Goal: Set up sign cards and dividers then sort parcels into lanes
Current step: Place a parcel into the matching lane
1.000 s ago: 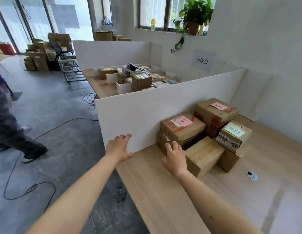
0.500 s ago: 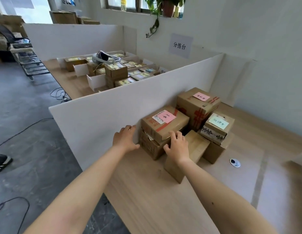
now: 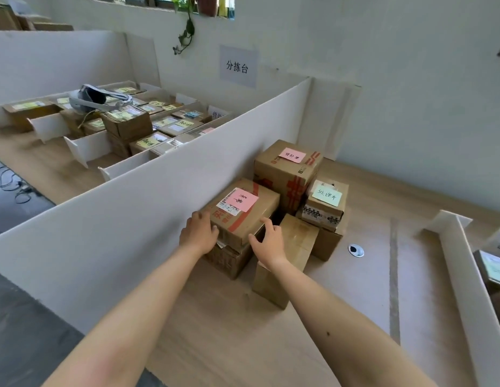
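A cardboard parcel with a pink note [image 3: 243, 210] lies on top of another box, close against the tall white divider [image 3: 148, 208]. My left hand [image 3: 198, 233] grips its near left corner and my right hand [image 3: 268, 241] grips its near right edge. Behind it stands a taller parcel with a pink note [image 3: 288, 171]. To the right is a small parcel with a green note [image 3: 324, 202], stacked on another box. A plain brown parcel [image 3: 288, 258] lies under my right wrist. All stand on the wooden table [image 3: 271, 339].
A low white divider [image 3: 464, 280] runs along the table at the right, with more parcels [image 3: 494, 263] beyond it. Past the tall divider, a second table [image 3: 47, 166] holds several labelled parcels, short white dividers and a headset [image 3: 95, 100]. A round cable port [image 3: 355, 250] sits in the table.
Both hands have moved forward and closed on the two near sides of the pink-noted parcel. The view has swung right, and the low right divider has come into sight.
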A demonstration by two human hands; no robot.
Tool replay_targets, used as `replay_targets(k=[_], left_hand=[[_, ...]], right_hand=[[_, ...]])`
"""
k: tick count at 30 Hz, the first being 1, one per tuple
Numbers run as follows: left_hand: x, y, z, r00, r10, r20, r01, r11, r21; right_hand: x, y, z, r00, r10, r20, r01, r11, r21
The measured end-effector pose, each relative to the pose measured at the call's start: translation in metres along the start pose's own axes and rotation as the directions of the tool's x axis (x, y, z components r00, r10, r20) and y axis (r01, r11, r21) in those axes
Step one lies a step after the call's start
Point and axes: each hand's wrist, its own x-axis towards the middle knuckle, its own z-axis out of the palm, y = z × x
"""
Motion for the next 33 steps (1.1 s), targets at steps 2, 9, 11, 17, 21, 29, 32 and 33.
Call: replay_targets(k=[2, 9, 11, 17, 21, 29, 32, 33], left_hand=[[0.009, 0.0, 0.001, 1.0, 0.011, -0.017, -0.011, 1.0, -0.003], [0.026, -0.002, 0.006, 0.996, 0.08, -0.035, -0.079, 0.997, 0.025], [0.032, -0.005, 0.008, 0.995, 0.098, -0.024, -0.097, 0.995, 0.018], [0.043, -0.009, 0.014, 0.989, 0.146, 0.024, -0.147, 0.988, 0.043], [0.045, -0.006, 0.017, 0.991, 0.131, 0.029, -0.133, 0.99, 0.052], [0.047, 0.001, 0.017, 0.993, 0.112, 0.038, -0.115, 0.991, 0.074], [0.045, 0.005, 0.015, 0.992, 0.123, 0.025, -0.124, 0.989, 0.077], [0.043, 0.008, 0.014, 0.991, 0.132, 0.019, -0.133, 0.989, 0.062]], right_hand=[[0.005, -0.003, 0.003, 0.998, 0.055, -0.003, -0.055, 0.996, 0.073], [0.017, -0.009, 0.015, 0.985, 0.171, 0.008, -0.169, 0.959, 0.227], [0.019, -0.009, 0.021, 0.982, 0.189, 0.013, -0.186, 0.955, 0.232], [0.019, -0.012, 0.03, 0.975, 0.208, 0.076, -0.221, 0.943, 0.248], [0.02, -0.014, 0.033, 0.972, 0.217, 0.089, -0.234, 0.923, 0.304], [0.021, -0.02, 0.034, 0.947, 0.313, 0.067, -0.305, 0.82, 0.485], [0.015, -0.021, 0.031, 0.934, 0.35, 0.064, -0.333, 0.796, 0.506], [0.014, -0.021, 0.03, 0.929, 0.365, 0.066, -0.345, 0.786, 0.512]])
